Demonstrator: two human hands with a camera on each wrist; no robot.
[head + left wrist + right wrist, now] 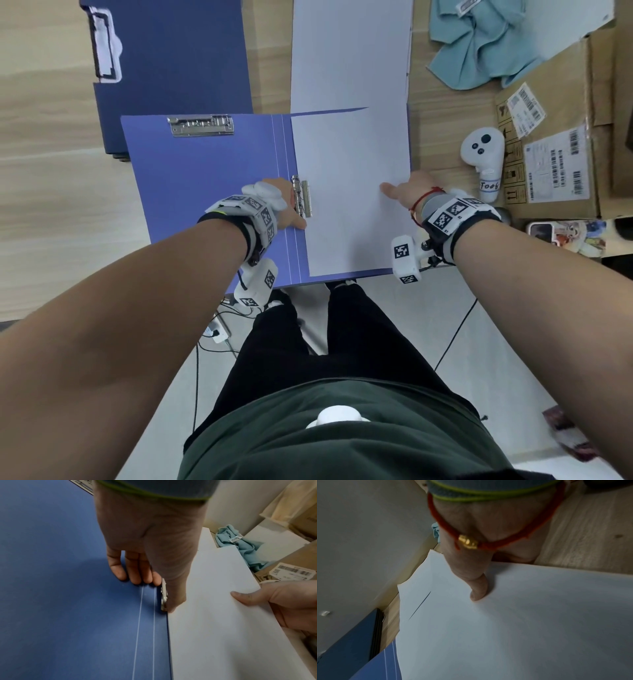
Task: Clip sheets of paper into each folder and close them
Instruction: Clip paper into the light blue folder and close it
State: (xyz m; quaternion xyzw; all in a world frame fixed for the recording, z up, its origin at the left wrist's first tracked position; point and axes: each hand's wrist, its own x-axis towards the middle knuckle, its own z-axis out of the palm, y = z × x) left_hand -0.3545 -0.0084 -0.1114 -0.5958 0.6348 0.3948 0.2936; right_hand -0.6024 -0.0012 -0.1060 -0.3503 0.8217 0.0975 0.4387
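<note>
An open blue folder (pixel 212 192) lies flat at the table's near edge, with one metal clip (pixel 200 125) at its upper left. White sheets of paper (pixel 349 192) cover its right half. My left hand (pixel 289 210) is at the side clip (pixel 302 197) by the spine. In the left wrist view its thumb and index finger pinch the raised clip lever (pixel 164 595), the other fingertips on the folder (pixel 68 588). My right hand (pixel 406 190) grips the sheets' right edge, thumb (pixel 478 588) on top of the paper (pixel 505 628) and fingers underneath.
A stack of dark blue closed folders (pixel 171 68) lies at the back left, a pile of white paper (pixel 349 51) behind the open folder. To the right are a teal cloth (pixel 486 44), a white controller (pixel 483 161) and a cardboard box (pixel 555 137).
</note>
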